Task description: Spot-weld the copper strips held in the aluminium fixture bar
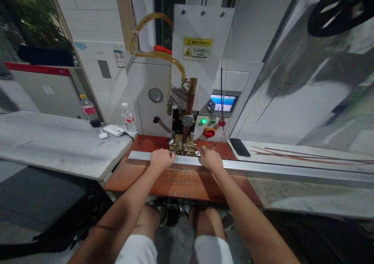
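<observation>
My left hand (162,159) rests over a long silver metal bar (263,168), its fingers curled closed at the left side of a small brass-coloured fixture (183,145). What those fingers hold, if anything, is hidden. Across the fixture, my right hand (211,159) also lies over the bar. Its fingers are pinched together around a thin wire, of which only a short bit shows beside the fingertips. A copper-coloured electrode (189,100) of the bench machine reaches down onto the fixture between both hands.
Behind the fixture stands a white machine with a warning label (198,49), a lit screen (224,102) and a red knob (209,132). A phone (239,147) and long copper-coloured wires (295,155) lie at right. Bottles (128,120) and a white charger (113,130) are at left.
</observation>
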Demonstrator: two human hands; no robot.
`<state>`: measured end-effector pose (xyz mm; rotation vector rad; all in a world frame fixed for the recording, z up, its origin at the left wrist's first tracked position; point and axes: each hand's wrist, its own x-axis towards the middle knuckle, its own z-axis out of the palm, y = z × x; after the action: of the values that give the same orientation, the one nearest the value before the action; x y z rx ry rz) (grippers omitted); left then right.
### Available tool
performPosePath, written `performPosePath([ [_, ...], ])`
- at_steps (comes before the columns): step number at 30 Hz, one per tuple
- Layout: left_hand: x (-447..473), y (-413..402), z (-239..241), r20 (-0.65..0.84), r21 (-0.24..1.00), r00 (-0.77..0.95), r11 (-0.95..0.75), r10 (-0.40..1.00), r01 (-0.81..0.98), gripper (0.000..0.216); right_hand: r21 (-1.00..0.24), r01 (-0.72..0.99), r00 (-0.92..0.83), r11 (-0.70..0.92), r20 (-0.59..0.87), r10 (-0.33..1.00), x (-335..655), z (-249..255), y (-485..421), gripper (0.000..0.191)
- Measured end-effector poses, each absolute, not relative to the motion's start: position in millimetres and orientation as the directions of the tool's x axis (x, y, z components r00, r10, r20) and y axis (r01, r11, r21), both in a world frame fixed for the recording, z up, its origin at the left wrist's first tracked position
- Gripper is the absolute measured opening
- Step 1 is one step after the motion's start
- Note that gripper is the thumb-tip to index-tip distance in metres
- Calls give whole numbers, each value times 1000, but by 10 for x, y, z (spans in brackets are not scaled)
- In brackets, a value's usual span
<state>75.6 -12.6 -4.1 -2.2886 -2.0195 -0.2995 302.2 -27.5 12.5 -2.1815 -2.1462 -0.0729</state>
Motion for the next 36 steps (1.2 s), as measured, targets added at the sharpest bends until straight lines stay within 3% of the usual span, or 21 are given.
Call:
performPosePath([
  [36,774,-79,-48,215,82,93,-113,972,990,57,-27,999,33,-30,119,992,2999,258,-273,43],
])
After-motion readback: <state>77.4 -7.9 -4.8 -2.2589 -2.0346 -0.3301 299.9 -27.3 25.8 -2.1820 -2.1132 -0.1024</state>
